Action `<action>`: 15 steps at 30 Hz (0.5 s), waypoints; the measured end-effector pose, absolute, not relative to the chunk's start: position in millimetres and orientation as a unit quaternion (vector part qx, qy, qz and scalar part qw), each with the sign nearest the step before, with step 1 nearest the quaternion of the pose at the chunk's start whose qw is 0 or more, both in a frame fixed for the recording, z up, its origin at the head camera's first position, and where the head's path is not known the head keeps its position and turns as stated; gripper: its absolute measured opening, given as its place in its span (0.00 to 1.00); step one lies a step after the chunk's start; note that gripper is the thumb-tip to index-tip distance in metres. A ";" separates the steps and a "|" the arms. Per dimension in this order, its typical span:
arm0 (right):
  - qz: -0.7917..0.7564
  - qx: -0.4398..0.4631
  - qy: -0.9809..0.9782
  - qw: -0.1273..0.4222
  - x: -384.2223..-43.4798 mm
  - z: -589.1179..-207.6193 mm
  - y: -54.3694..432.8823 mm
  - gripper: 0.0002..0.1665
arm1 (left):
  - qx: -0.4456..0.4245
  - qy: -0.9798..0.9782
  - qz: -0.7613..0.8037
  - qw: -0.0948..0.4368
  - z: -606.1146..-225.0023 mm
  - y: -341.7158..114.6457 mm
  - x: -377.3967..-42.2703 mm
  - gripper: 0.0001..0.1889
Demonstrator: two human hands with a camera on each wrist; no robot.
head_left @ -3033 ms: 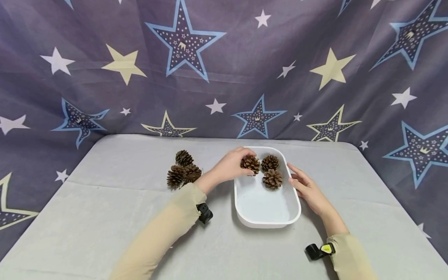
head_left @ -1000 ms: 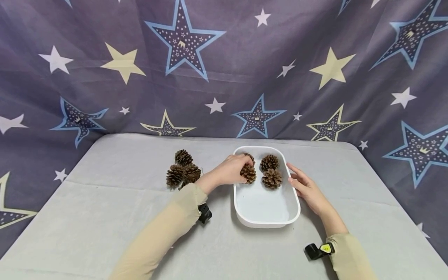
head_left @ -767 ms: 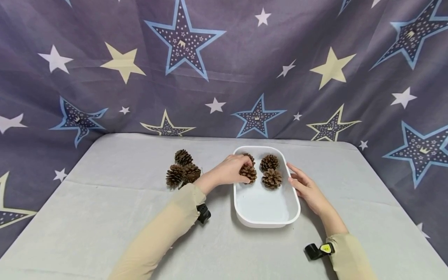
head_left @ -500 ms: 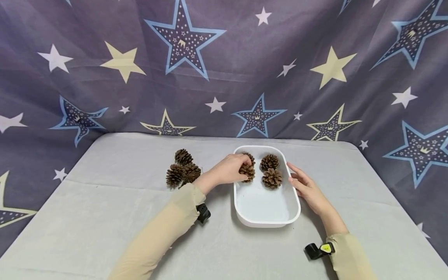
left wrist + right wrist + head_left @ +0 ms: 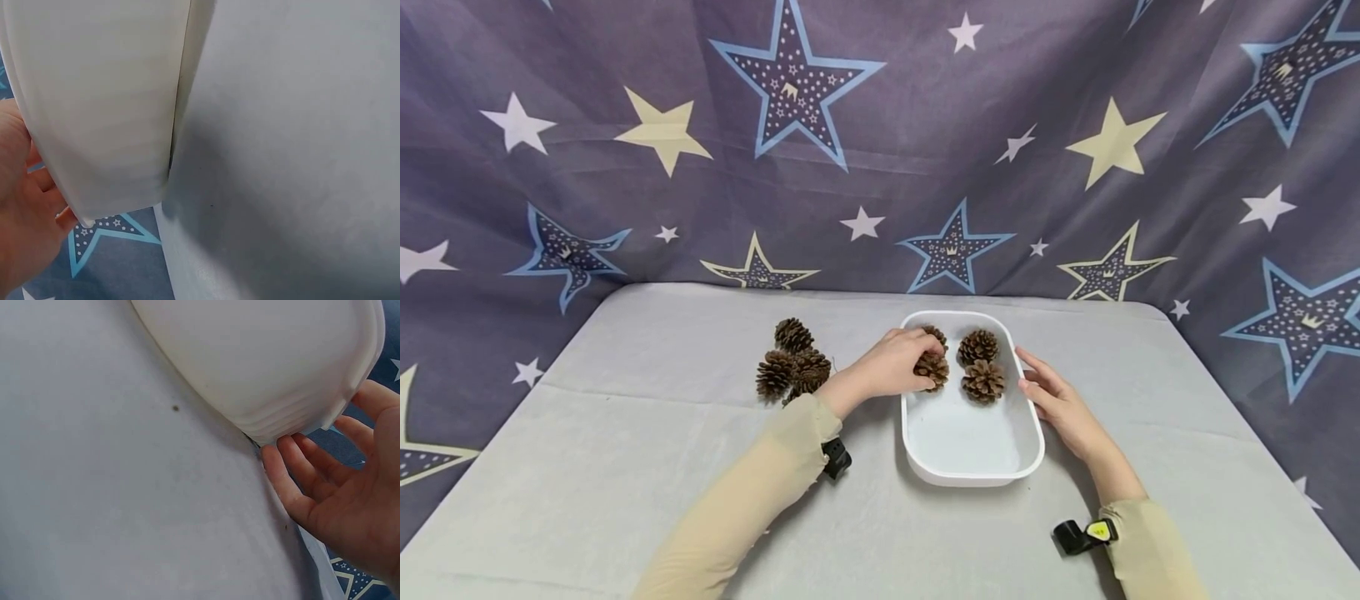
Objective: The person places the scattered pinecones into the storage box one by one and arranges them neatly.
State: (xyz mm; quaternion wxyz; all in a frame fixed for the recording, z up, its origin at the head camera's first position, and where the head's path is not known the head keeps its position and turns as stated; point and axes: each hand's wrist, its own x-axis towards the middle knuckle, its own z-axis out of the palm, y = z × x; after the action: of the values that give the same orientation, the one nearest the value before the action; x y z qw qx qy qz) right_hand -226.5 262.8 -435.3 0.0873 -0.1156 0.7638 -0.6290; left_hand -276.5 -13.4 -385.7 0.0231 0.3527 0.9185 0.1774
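Note:
My left hand (image 5: 895,364) reaches over the left wall of a white plastic tray (image 5: 973,442), its fingers and thumb around a brown pine cone (image 5: 934,373). Just behind that cone, partly hidden by my fingers, is another pine cone (image 5: 936,333). Two more, a far pine cone (image 5: 978,347) and a near pine cone (image 5: 983,382), sit along the tray's right side. On the outside of the right wall, relaxed fingers of my right hand (image 5: 1060,404) touch the tray below and at its rim, as the right wrist view shows. The left wrist view hides the held cone behind the tray wall.
Left of the tray, several pine cones (image 5: 792,367) lie clustered on the grey cloth-covered table (image 5: 625,467), partly behind my left forearm. A star-patterned curtain (image 5: 880,167) hangs behind the table's far edge.
Over three seconds my left hand moves its pine cone slightly left and nearer, and the cone behind it comes into view. In the last second it shifts only slightly. My right hand stays put.

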 end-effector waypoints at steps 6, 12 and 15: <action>-0.631 -0.112 0.762 0.089 -226.9 -434.8 262.3 0.33 | 0.355 0.918 0.177 0.021 -387.0 -13.2 -276.9 0.25; -0.633 -0.116 0.760 0.090 -226.8 -434.2 261.9 0.33 | 0.349 0.918 0.190 0.020 -384.7 -14.5 -275.6 0.25; -0.633 -0.117 0.760 0.090 -226.9 -434.7 261.8 0.33 | 0.345 0.917 0.200 0.019 -382.7 -16.7 -273.8 0.24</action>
State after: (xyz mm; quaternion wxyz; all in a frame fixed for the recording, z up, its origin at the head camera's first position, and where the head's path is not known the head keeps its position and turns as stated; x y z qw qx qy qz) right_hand -226.9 261.8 -434.7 0.0900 -0.1173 0.7598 -0.6331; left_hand -273.8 -16.7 -382.7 0.0186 0.3449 0.9168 0.2004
